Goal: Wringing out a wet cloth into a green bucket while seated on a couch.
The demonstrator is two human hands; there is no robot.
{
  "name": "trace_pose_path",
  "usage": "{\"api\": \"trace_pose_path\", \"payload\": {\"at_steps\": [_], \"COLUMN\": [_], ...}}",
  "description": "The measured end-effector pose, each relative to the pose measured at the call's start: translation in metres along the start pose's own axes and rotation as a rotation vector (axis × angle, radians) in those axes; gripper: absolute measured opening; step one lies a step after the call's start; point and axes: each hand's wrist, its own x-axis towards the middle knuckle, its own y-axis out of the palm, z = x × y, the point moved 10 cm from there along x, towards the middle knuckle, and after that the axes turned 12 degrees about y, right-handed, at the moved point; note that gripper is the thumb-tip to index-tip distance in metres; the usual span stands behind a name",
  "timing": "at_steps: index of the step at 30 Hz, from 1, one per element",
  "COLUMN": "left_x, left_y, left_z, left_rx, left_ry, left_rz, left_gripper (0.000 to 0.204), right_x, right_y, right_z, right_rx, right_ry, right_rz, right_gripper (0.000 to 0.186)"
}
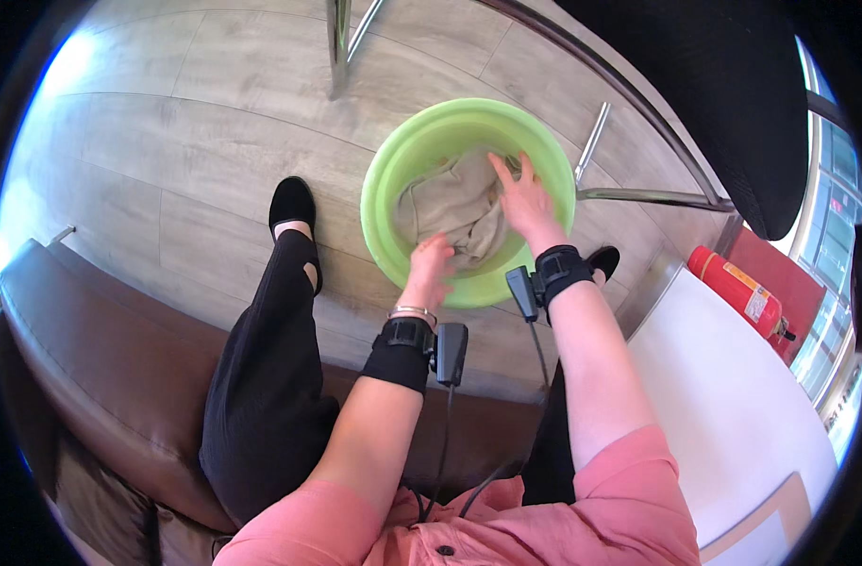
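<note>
A bunched beige-grey cloth (pixel 454 203) lies inside a light green plastic basin (pixel 388 160) on the floor between my legs. My left hand (pixel 431 264) is at the cloth's lower left side, inside the basin's near part; its fingers are bent and blurred, so I cannot tell whether they grip anything. My right hand (pixel 523 193) is over the cloth's right side with index and middle fingers stretched apart, touching the cloth, its palm down and holding nothing that I can see. Both wrists wear black straps with small devices and cables.
I sit on a brown leather bench (pixel 119 368). Metal furniture legs (pixel 652 198) and a black seat (pixel 714 94) stand beyond the basin. At the right are a red fire extinguisher (pixel 733 292) and a white surface (pixel 714 396). Grey plank floor (pixel 138 160) surrounds the basin.
</note>
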Motion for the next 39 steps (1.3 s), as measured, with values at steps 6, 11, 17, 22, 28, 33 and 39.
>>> {"api": "trace_pose_path", "payload": {"at_steps": [6, 11, 17, 22, 28, 33, 39], "left_x": [-0.017, 0.005, 0.016, 0.004, 0.0, 0.031, 0.028], "left_y": [0.034, 0.035, 0.037, 0.05, 0.056, 0.036, 0.024], "left_z": [-0.017, -0.018, -0.046, -0.066, -0.081, -0.061, -0.05], "left_rx": [-0.253, -0.388, -0.64, -0.601, -0.77, -0.78, -0.658], "left_ry": [0.014, 0.019, 0.237, 0.279, 0.286, 0.336, 0.34], "left_rz": [-0.136, -0.125, -0.05, -0.041, -0.113, -0.092, -0.276], "left_gripper": [0.074, 0.08, 0.06, 0.032, 0.017, 0.025, 0.032], "right_x": [0.003, -0.046, -0.105, -0.1, -0.083, -0.074, -0.054], "right_y": [0.019, 0.029, -0.037, -0.048, -0.067, -0.07, -0.063], "right_z": [0.005, 0.008, 0.059, 0.074, 0.082, 0.091, 0.081], "right_rx": [0.331, 0.797, 1.023, 0.91, 0.906, 0.66, 0.561], "right_ry": [0.049, -0.003, -0.125, -0.2, -0.2, -0.149, -0.143], "right_rz": [-0.077, 0.107, 0.167, 0.161, 0.064, -0.147, -0.294], "right_gripper": [0.027, 0.028, 0.028, 0.028, 0.03, 0.027, 0.03]}}
